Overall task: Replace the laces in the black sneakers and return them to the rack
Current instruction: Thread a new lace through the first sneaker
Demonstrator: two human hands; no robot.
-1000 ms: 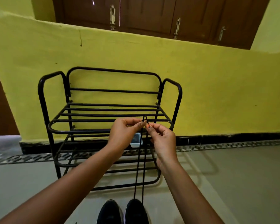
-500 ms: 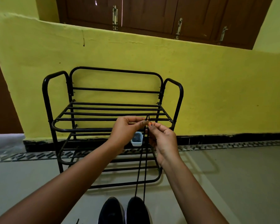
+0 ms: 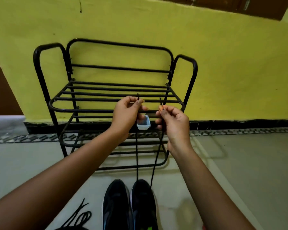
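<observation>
Two black sneakers stand side by side on the floor at the bottom middle, the left sneaker (image 3: 115,205) and the right sneaker (image 3: 143,203). A black lace (image 3: 137,156) rises taut from the right sneaker in two strands. My left hand (image 3: 125,116) pinches one lace end near its tip. My right hand (image 3: 173,123) pinches the other end, a hand's width to the right. Both hands are raised in front of the black metal shoe rack (image 3: 106,100).
Another black lace (image 3: 80,216) lies loose on the floor at the lower left. A small white tub (image 3: 143,126) sits behind the hands at the rack. The yellow wall (image 3: 223,72) backs the rack. Pale floor (image 3: 248,171) stretches to the right.
My hands have moved apart, spreading the two lace ends that were held together. The camera has tilted down, showing more of the sneakers and the loose lace.
</observation>
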